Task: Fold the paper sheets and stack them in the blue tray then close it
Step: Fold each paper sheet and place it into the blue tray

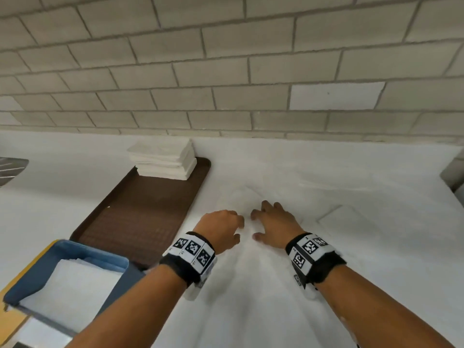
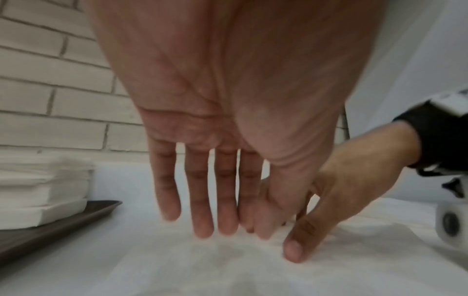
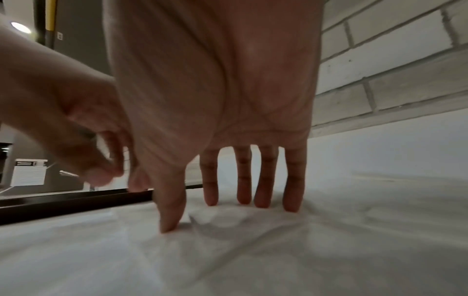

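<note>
A white paper sheet lies crumpled on the white table, hard to tell from it. Both hands are over it, side by side. My left hand has straight fingers pointing down, their tips at the paper. My right hand is spread, and its fingertips and thumb press the sheet. Neither hand grips anything. The blue tray stands at the lower left, lid out of sight, with folded white paper inside.
A brown tray left of the hands carries a stack of white sheets at its far end. Another flat white sheet lies to the right. A brick wall backs the table. A metal object sits at the far left edge.
</note>
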Action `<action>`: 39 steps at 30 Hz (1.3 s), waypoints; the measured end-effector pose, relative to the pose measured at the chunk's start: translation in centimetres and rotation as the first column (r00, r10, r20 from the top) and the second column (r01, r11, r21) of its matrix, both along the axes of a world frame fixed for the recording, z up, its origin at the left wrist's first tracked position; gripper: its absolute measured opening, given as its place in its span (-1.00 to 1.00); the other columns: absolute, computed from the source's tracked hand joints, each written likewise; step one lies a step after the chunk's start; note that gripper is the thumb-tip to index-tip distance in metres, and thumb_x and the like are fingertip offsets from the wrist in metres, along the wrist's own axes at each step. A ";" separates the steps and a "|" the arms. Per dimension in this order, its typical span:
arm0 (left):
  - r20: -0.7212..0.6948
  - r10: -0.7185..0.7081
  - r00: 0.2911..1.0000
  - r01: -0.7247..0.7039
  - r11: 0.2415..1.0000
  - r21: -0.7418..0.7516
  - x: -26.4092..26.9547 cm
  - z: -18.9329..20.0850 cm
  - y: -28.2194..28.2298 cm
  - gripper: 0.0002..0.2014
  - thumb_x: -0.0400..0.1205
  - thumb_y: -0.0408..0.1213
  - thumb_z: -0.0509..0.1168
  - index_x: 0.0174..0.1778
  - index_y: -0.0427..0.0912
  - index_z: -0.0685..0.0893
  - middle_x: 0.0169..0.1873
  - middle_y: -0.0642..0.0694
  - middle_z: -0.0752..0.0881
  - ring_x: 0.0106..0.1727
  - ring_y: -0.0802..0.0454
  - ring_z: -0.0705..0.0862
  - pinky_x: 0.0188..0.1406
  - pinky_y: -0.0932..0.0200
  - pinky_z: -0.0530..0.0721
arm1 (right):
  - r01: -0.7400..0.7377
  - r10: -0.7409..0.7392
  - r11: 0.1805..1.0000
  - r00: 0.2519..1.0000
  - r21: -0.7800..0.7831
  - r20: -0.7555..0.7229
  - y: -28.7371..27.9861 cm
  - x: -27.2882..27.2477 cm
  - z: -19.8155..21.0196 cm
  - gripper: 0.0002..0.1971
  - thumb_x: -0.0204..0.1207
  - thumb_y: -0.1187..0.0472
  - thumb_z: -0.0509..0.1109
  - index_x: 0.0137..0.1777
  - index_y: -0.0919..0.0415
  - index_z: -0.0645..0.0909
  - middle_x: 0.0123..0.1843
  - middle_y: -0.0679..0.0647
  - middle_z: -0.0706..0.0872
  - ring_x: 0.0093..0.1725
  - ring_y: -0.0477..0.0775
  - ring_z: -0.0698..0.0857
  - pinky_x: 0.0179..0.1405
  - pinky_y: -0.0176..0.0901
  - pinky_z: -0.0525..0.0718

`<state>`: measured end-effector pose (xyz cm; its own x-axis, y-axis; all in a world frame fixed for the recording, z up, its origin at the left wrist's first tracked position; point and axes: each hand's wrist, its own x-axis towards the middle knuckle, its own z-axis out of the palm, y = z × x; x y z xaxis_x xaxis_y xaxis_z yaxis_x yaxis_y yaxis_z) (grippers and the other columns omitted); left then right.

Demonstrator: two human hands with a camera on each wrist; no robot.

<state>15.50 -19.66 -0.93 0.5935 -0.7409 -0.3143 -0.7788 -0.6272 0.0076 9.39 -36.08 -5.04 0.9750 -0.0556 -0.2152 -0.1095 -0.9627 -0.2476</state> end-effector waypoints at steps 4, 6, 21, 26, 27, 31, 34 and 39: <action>-0.042 -0.085 0.996 0.084 0.996 -0.016 0.2 -1.5 -0.9 -0.67 0.73 -0.07 0.29 0.40 0.02 0.64 0.31 0.02 0.67 0.33 -0.05 0.64 0.22 -0.04 0.67 | 0.005 -0.002 0.998 0.998 -0.057 0.065 0.3 0.5 -0.2 -0.67 0.62 0.17 0.28 0.38 0.04 0.52 0.32 0.10 0.50 0.27 0.23 0.51 -0.11 -0.06 0.49; -0.053 -0.097 0.994 0.096 0.995 -0.018 0.3 -2.3 -0.8 -0.69 0.73 -0.05 0.29 0.38 0.02 0.65 0.28 0.00 0.67 0.29 -0.06 0.65 0.16 0.00 0.65 | 0.020 -0.017 0.999 0.997 -0.048 0.072 0.0 0.6 -0.3 -0.68 0.66 0.20 0.21 0.39 0.06 0.55 0.30 0.12 0.56 0.25 0.23 0.57 -0.07 -0.06 0.50; 0.078 -0.140 0.987 0.154 0.961 -0.229 0.5 -4.5 0.6 -0.79 0.71 -0.10 0.25 0.16 -0.09 0.67 0.16 -0.03 0.67 0.15 -0.09 0.63 0.05 0.12 0.47 | 0.394 -0.639 0.728 0.686 0.561 0.347 -4.2 -5.7 4.8 -0.90 0.59 0.18 0.38 0.03 0.10 0.52 0.03 0.00 0.68 -0.16 0.09 0.65 -0.13 -0.19 0.55; 0.044 -0.143 0.989 0.149 0.969 -0.199 -0.2 -4.3 0.3 -0.77 0.75 -0.03 0.25 0.21 -0.06 0.63 0.24 -0.01 0.61 0.24 -0.06 0.59 0.04 0.10 0.57 | 0.398 -0.686 0.700 0.606 0.593 0.403 -3.5 -6.9 4.7 -0.88 0.56 0.09 0.42 -0.01 0.04 0.54 -0.01 -0.02 0.73 -0.08 0.11 0.69 -0.08 -0.05 0.69; 0.068 -0.152 0.986 0.162 0.968 -0.189 -0.4 -4.3 0.1 -0.80 0.77 -0.07 0.22 0.19 -0.06 0.65 0.22 -0.03 0.62 0.21 -0.08 0.60 -0.03 0.08 0.60 | 0.403 -0.689 0.701 0.597 0.588 0.411 -3.3 -7.0 4.8 -0.88 0.55 0.08 0.43 -0.04 0.03 0.54 -0.03 -0.02 0.73 -0.09 0.11 0.70 -0.08 -0.02 0.71; 0.136 -0.188 0.973 0.209 0.965 -0.161 -1.2 -4.2 -0.2 -0.77 0.79 -0.15 0.17 0.24 -0.08 0.66 0.25 -0.08 0.61 0.18 -0.13 0.62 -0.11 0.10 0.54 | 0.411 -0.696 0.699 0.577 0.585 0.427 -3.0 -7.4 5.2 -0.88 0.53 0.07 0.44 -0.08 0.01 0.54 -0.07 -0.03 0.72 -0.14 0.09 0.70 -0.13 0.04 0.74; 0.127 -0.145 0.981 0.176 0.943 -0.284 -1.6 -4.2 -0.1 -0.80 0.75 -0.16 0.22 0.18 -0.12 0.69 0.24 -0.08 0.64 0.17 -0.14 0.63 0.04 0.09 0.57 | 0.388 -0.684 0.708 0.583 0.590 0.438 -2.2 -7.8 5.4 -0.89 0.52 0.09 0.43 -0.11 0.00 0.53 -0.14 -0.01 0.71 -0.17 0.08 0.70 -0.19 0.05 0.75; -0.485 0.186 0.854 -0.512 0.458 -0.726 -3.0 -1.6 0.3 -0.84 0.77 -0.32 0.17 -0.14 -0.18 0.49 -0.31 -0.08 0.57 -0.31 -0.04 0.50 -0.30 0.22 0.45 | 0.296 -0.651 0.721 0.599 0.627 0.466 1.0 -9.1 6.2 -0.88 0.53 0.18 0.43 -0.12 0.03 0.51 -0.01 -0.17 0.67 -0.12 -0.15 0.69 -0.15 0.01 0.72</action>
<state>12.53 -19.35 -2.52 0.8591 -0.5025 0.0972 -0.3435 -0.4252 0.8374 0.33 -35.11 1.13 0.7279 -0.6238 0.2847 -0.1665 -0.5636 -0.8091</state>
